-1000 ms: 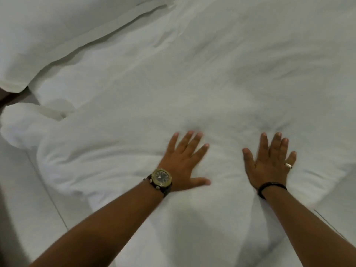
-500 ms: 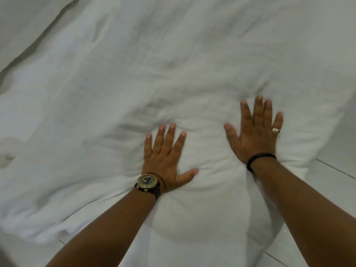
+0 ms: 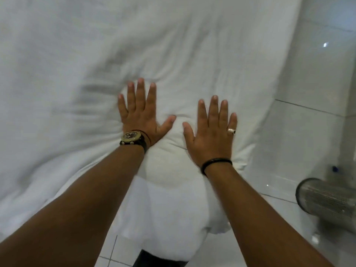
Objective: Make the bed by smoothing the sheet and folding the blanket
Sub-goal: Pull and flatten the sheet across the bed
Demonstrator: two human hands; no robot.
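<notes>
1. The white blanket (image 3: 173, 54) lies rumpled over the bed, its near corner bunched under both palms.
2. Left hand (image 3: 141, 117) and right hand (image 3: 211, 135) press flat on it, fingers straight and spread, gripping nothing.
3. A metal mesh bin (image 3: 327, 201) lies on the white tiled floor (image 3: 300, 143) to the right.

Both arms stretched forward, left hand (image 3: 141, 116) and right hand (image 3: 211, 134) palm-down, side by side, fingers straight and spread, thumbs pointing toward each other.
</notes>
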